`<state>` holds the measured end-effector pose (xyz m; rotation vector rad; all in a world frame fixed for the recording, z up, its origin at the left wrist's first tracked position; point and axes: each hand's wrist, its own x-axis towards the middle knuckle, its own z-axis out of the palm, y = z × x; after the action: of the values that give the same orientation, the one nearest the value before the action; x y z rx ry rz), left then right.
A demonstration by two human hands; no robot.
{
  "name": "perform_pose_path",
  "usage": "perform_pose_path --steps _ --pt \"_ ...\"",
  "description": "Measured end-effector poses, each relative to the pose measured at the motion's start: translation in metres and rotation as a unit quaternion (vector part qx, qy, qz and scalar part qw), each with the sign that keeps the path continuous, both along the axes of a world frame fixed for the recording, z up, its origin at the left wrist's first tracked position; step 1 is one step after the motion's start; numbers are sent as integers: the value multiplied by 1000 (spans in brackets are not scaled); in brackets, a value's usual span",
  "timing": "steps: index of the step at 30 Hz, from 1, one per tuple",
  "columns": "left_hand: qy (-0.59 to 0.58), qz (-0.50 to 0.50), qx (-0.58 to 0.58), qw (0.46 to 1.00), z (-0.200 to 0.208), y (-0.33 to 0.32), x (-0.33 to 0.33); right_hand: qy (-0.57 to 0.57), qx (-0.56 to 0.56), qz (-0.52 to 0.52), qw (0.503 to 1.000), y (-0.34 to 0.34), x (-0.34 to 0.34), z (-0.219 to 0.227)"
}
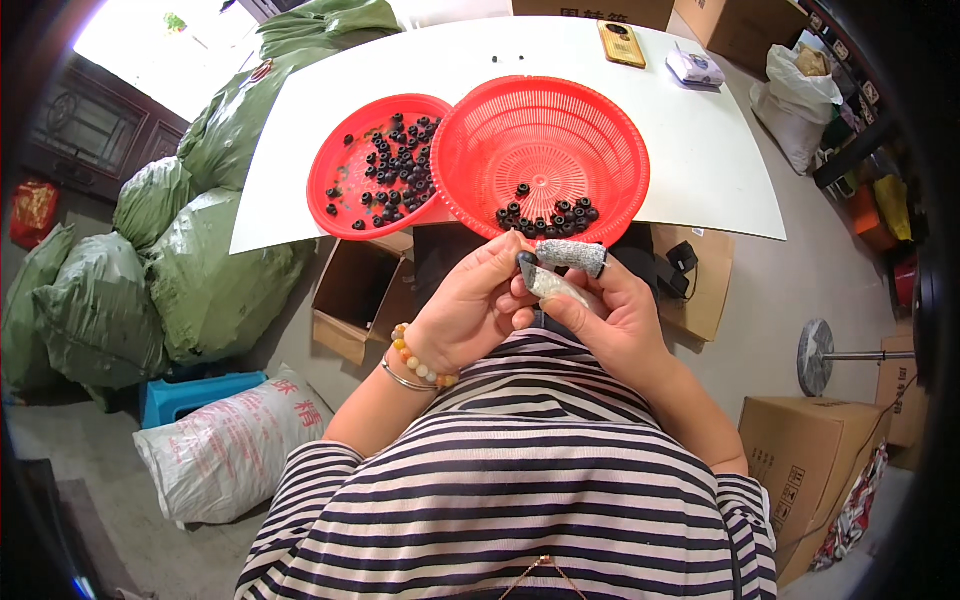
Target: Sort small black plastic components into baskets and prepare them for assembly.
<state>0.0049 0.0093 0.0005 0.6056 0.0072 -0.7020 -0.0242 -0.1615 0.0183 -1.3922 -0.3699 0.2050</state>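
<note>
Above my lap, at the table's near edge, my two hands meet. My left hand (480, 295) pinches a small round black part (526, 259) between thumb and fingers. My right hand (610, 310) grips a short white-wrapped tool (556, 287) with a flat, greyish, slanted end, which touches or nearly touches the black part; its exact kind is unclear. A grey fabric finger sleeve (566, 254) covers my right index finger. Just beyond, a deep red plastic basket (540, 110) holds several black parts (555, 215). To its left, a shallow red basket (335, 165) contains many more.
The white table (690, 150) carries a phone (621, 44) and a tissue pack (695, 68) at the far right. Green sacks (200, 270) crowd the left. A white woven sack (235, 450) and blue stool (200, 395) lie lower left. Cardboard boxes (810, 460) stand right.
</note>
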Motion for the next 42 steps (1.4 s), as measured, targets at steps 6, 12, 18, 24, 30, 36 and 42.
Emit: perform_pose_path --steps 6,12,18,24,30,36,42 --pt "3 18 12 1000 2 -1 -2 -7 -27 -1 1000 -1 1 0" --pt "-7 -3 17 1000 -1 3 0 3 -5 5 1000 0 2 -5" --pt "31 -8 22 999 -1 3 0 25 59 15 998 3 4 -10" --pt "59 -18 -15 998 0 0 1 51 50 -32 997 -2 6 -23" --pt "46 -27 -26 998 -7 -2 1 86 137 -36 986 -3 14 -24" --pt "34 -32 45 998 5 -5 -3 84 87 -32 992 13 17 -18" --pt "-183 153 208 949 1 28 19 85 63 -44 993 5 13 -37"
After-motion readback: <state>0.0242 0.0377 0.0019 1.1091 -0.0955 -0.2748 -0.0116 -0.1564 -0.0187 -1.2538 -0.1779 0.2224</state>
